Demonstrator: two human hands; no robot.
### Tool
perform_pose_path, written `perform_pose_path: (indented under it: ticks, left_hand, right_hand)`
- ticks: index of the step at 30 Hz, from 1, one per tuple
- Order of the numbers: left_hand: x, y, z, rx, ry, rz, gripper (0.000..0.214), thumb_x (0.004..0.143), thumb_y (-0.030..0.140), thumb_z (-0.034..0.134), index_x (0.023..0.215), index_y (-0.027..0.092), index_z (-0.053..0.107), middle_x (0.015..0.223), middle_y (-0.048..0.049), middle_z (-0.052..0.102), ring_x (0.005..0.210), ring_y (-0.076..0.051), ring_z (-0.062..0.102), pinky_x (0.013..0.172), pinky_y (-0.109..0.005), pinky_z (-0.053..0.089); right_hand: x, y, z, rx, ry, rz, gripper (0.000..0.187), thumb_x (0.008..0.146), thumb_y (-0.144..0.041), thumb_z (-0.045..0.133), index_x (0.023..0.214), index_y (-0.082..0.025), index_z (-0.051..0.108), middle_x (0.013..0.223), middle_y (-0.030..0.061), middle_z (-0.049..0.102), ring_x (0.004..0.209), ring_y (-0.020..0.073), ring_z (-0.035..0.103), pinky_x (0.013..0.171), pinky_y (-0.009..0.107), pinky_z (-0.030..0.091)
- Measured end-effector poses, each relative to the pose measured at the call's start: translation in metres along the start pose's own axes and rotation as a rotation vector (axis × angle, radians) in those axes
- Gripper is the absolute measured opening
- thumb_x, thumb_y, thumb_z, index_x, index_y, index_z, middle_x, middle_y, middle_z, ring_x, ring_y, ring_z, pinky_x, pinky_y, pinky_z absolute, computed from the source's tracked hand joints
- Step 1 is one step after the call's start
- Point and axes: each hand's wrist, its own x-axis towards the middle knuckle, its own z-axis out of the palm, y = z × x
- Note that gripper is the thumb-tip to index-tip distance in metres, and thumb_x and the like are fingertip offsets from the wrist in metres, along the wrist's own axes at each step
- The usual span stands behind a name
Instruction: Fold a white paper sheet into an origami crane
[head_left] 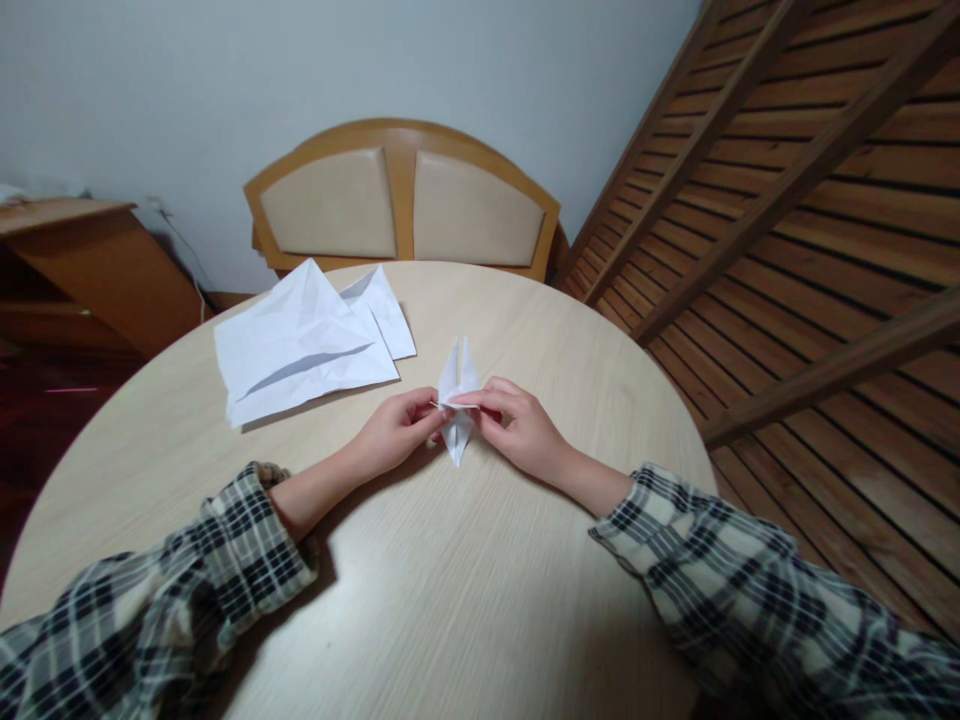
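Note:
A small folded white paper point(459, 372) is between my two hands, above the middle of the round table. Two narrow points stick up at its far end, split by a slit, and a single point faces me. My left hand point(397, 428) pinches its left side between thumb and fingers. From the other side, my right hand point(521, 425) grips it, with fingers lying across the middle fold. The fingers hide part of the paper's centre.
Creased white paper sheets point(300, 370) lie at the table's far left, overlapping. The pale wooden round table point(420, 600) spans the view. Behind it stands a padded wooden headboard point(405, 190) by the wall. Slatted wood point(810, 230) rises on the right; a brown desk point(90, 260) is at left.

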Motion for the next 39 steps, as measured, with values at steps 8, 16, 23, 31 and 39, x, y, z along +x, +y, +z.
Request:
perform_pose_path:
  ticks: [8, 16, 23, 31, 39]
  left_hand:
    - [0.0014, -0.0008, -0.0013, -0.093, -0.023, -0.005, 0.030, 0.085, 0.044, 0.060, 0.088, 0.014, 0.063, 0.067, 0.0009, 0.058, 0.060, -0.011, 0.051, 0.059, -0.023, 0.042]
    - [0.0013, -0.0050, -0.0030, -0.146, -0.020, -0.035, 0.031, 0.084, 0.042, 0.062, 0.090, 0.012, 0.067, 0.073, -0.0016, 0.062, 0.063, -0.012, 0.053, 0.062, -0.025, 0.044]
    - [0.0020, -0.0026, -0.0046, -0.242, -0.036, -0.061, 0.028, 0.081, 0.041, 0.066, 0.089, 0.013, 0.066, 0.073, -0.0002, 0.060, 0.063, -0.011, 0.051, 0.062, -0.024, 0.042]
    - [0.0031, -0.0035, -0.0016, -0.464, -0.016, -0.060, 0.024, 0.082, 0.036, 0.067, 0.083, 0.013, 0.063, 0.064, 0.0028, 0.054, 0.057, -0.009, 0.047, 0.058, -0.022, 0.038]
    - [0.0011, 0.0011, -0.0042, -0.500, -0.005, -0.149, 0.019, 0.077, 0.028, 0.062, 0.088, 0.012, 0.065, 0.076, -0.0023, 0.062, 0.066, -0.012, 0.056, 0.065, -0.024, 0.046]
  right_hand:
    - [-0.0004, -0.0012, -0.0008, 0.015, 0.012, 0.002, 0.036, 0.087, -0.005, 0.053, 0.105, -0.027, 0.075, 0.079, 0.0006, 0.054, 0.073, 0.0135, 0.054, 0.068, 0.027, 0.044]
    - [-0.0007, 0.0011, -0.0003, 0.056, 0.022, -0.022, 0.041, 0.085, -0.002, 0.053, 0.105, -0.030, 0.076, 0.081, 0.0011, 0.055, 0.078, 0.0148, 0.055, 0.071, 0.029, 0.045]
    - [-0.0015, 0.0006, -0.0013, 0.072, 0.030, -0.039, 0.040, 0.086, -0.004, 0.053, 0.104, -0.030, 0.076, 0.081, 0.0012, 0.053, 0.077, 0.0147, 0.054, 0.069, 0.029, 0.045]
    - [-0.0025, 0.0017, -0.0013, 0.100, 0.025, -0.049, 0.036, 0.084, -0.002, 0.051, 0.091, -0.025, 0.077, 0.082, 0.0012, 0.053, 0.078, 0.0138, 0.055, 0.070, 0.028, 0.044]
    - [-0.0020, 0.0001, -0.0010, 0.083, 0.023, -0.009, 0.033, 0.085, -0.003, 0.051, 0.088, -0.024, 0.076, 0.081, 0.0012, 0.054, 0.079, 0.0137, 0.055, 0.070, 0.028, 0.044]
